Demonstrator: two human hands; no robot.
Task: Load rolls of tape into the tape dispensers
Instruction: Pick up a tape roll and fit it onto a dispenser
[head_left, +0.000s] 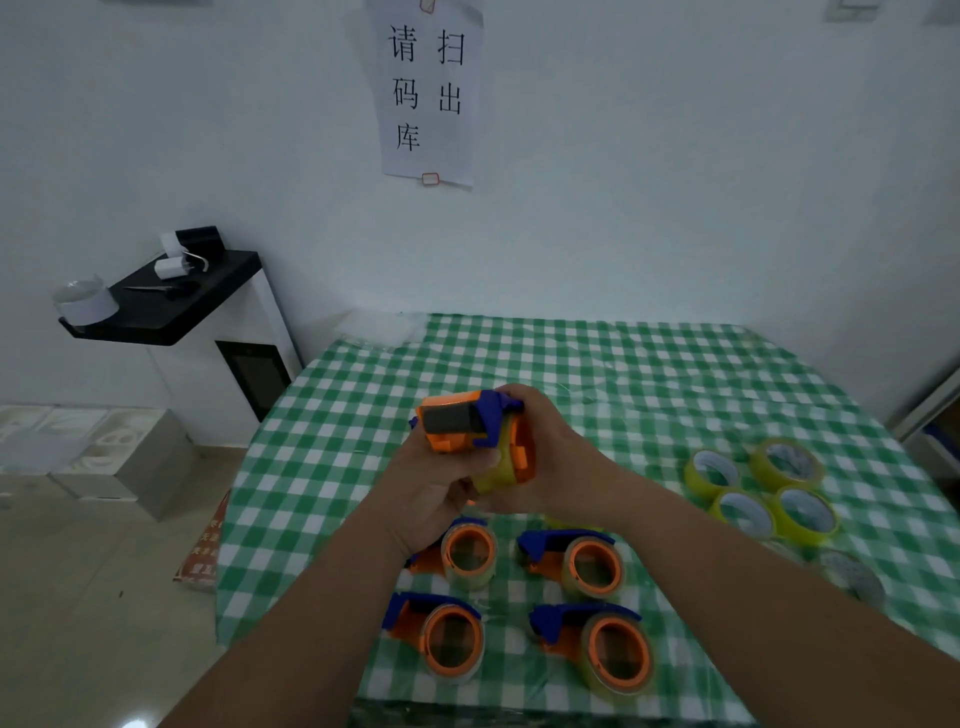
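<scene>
Above the table I hold an orange and blue tape dispenser (460, 422) with a yellowish tape roll (496, 475) in it. My left hand (434, 480) grips it from below and the left, thumb against the roll. My right hand (550, 457) wraps around its right side. Several loaded dispensers (595, 566) lie on the green checked tablecloth (597, 364) in front of me. Several loose yellow tape rolls (802, 514) sit in a cluster to the right.
A pale roll (852, 574) lies near the right table edge beside my right forearm. A white cabinet with a black top (171, 301) stands left of the table, boxes (98, 452) on the floor beside it. A paper sign (426, 88) hangs on the wall.
</scene>
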